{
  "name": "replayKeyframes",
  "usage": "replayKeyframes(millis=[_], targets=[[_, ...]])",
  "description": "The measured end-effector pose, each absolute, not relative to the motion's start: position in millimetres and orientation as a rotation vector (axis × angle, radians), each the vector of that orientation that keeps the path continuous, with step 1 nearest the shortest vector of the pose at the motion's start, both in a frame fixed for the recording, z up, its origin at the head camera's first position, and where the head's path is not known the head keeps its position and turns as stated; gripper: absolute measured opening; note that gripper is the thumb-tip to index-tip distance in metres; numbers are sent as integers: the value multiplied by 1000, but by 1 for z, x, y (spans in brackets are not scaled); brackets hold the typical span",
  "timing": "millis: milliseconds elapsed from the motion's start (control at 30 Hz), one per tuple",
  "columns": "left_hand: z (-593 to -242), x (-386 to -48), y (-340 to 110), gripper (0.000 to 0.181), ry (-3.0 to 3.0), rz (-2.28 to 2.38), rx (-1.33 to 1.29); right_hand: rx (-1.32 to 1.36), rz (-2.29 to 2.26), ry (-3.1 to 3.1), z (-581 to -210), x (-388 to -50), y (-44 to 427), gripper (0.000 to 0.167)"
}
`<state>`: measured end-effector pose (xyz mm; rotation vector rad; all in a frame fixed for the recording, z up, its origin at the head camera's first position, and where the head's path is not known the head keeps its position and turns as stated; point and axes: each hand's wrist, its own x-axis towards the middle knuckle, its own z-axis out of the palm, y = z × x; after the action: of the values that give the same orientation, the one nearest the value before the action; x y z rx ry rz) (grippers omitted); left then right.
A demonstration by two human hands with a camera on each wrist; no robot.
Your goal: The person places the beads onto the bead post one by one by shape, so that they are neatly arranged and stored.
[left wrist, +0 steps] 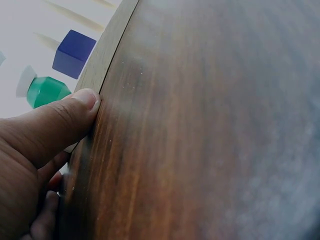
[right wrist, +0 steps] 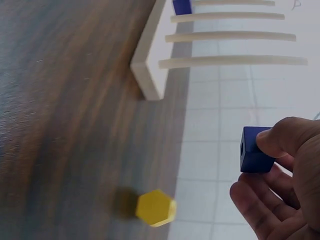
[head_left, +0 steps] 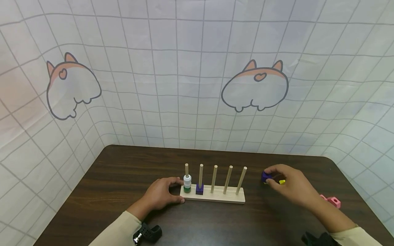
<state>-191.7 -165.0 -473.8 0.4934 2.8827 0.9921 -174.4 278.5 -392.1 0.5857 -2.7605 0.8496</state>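
A wooden base (head_left: 215, 197) with five upright pegs stands on the table. Its leftmost peg carries white pieces (head_left: 187, 180) above a green one (head_left: 187, 189); a purple cube (head_left: 199, 189) sits on the second peg. My left hand (head_left: 160, 194) grips the base's left end, thumb on the near edge, as the left wrist view shows beside the green piece (left wrist: 47, 92). To the right of the base, my right hand (head_left: 293, 184) pinches another purple cube (head_left: 265, 176) between thumb and fingers; the cube's hole shows in the right wrist view, where the hand (right wrist: 285, 185) holds it.
A yellow piece (head_left: 281, 182) lies by my right hand, and its hexagonal face (right wrist: 156, 207) shows in the right wrist view. Pink pieces (head_left: 333, 202) lie beyond the right forearm. A white gridded cloth (head_left: 172, 102) hangs behind the table (head_left: 231, 225).
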Motion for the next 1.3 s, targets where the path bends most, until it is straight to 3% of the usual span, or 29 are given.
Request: replayKeyframes(millis=[800, 1300], targets=[[-474, -191, -166, 53, 2878, 989, 512, 781, 797, -2675, -343, -175, 249, 29], [-474, -188, -167, 52, 2871, 982, 491, 804, 876, -2675, -332, -172, 227, 26]])
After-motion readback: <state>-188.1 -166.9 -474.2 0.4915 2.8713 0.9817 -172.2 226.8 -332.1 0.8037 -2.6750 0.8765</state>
